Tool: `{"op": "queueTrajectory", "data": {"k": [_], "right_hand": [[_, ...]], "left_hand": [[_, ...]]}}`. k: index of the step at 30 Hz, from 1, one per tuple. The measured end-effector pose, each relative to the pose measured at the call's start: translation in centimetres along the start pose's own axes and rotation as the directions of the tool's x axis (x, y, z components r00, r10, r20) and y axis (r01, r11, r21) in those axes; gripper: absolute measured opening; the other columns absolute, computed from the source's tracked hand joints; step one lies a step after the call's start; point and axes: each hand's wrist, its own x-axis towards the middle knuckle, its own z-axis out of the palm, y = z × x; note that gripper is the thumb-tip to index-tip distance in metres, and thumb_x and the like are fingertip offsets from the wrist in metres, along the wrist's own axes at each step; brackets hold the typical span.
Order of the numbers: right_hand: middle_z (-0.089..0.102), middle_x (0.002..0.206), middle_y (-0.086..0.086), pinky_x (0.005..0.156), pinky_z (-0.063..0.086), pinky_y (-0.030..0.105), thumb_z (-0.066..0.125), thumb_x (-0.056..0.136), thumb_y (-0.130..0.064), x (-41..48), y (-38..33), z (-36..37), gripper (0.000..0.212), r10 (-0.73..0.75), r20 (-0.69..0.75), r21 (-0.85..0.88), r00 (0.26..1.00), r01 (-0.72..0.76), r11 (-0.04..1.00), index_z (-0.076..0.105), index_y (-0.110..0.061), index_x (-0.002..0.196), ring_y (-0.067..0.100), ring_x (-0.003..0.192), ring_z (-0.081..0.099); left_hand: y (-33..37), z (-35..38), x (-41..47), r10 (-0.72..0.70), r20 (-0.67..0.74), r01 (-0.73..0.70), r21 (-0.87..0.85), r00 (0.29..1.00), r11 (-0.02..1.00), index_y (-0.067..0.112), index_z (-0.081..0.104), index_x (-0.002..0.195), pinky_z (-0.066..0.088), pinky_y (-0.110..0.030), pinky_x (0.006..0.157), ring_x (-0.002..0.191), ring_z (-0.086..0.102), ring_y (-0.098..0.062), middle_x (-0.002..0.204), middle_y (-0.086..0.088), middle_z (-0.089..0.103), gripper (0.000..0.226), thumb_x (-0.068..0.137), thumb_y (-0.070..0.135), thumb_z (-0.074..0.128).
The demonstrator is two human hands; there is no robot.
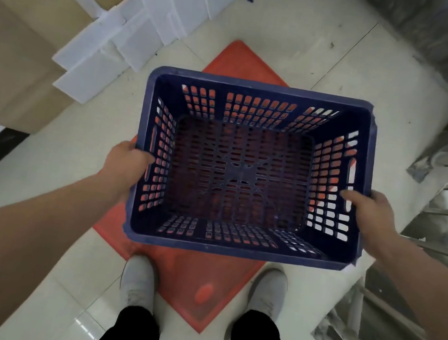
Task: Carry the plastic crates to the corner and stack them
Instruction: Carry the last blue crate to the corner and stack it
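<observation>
Blue slotted plastic crate (241, 172) hangs between my left hand (129, 158) and right hand (373, 209), each curled over one short wall; directly below, on the floor (339, 55), lies an orange plastic crate (186, 279), turned diagonally to it.

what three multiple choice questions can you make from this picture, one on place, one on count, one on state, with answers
1. Where is the dark blue slotted plastic crate?
A) resting on white boards
B) held over the flat orange plastic piece
C) on a shelf

2. How many hands grip it?
A) none
B) one
C) two

3. What is in the crate?
A) nothing
B) bottles
C) a box

Answers:
1 B, orange shows through its slots and around its edges.
2 C, the left hand and the right hand each hold a side rim.
3 A, its bare grid base is in plain view.
</observation>
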Motion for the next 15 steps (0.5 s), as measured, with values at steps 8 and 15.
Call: {"op": "queueTrajectory", "data": {"k": [8, 15], "right_hand": [[0.079, 0.092, 0.016, 0.075, 0.062, 0.045, 0.067, 0.085, -0.019, -2.5, -0.2, 1.2, 0.021, 0.045, 0.056, 0.07, 0.997, -0.049, 0.996, 0.076, -0.005, 0.097, 0.032, 0.079, 0.076], [0.072, 0.115, 0.009, 0.073, 0.058, 0.038, 0.071, 0.084, -0.028, -1.6, -1.5, 3.5, 0.061, -0.018, 0.077, 0.061, 0.997, 0.014, 0.998, 0.051, -0.009, 0.139, 0.025, 0.09, 0.072]], "left_hand": [[2.3, -3.4, -0.7, -0.04, -0.136, 0.033, -0.055, 0.99, 0.998, -0.003, 0.065, 0.113, 0.054, -0.043, 0.075, 0.07, 0.062, -0.029, 0.09, -0.016, 0.067, 0.036, 0.077, -0.002, 0.058], [3.5, -4.1, 0.9, 0.01, 0.032, -0.014, 0.103, 0.999, 0.995, 0.008, 0.056, 0.126, 0.053, -0.038, 0.07, 0.091, 0.068, -0.035, 0.115, -0.016, 0.068, 0.042, 0.084, 0.008, 0.063]]}}
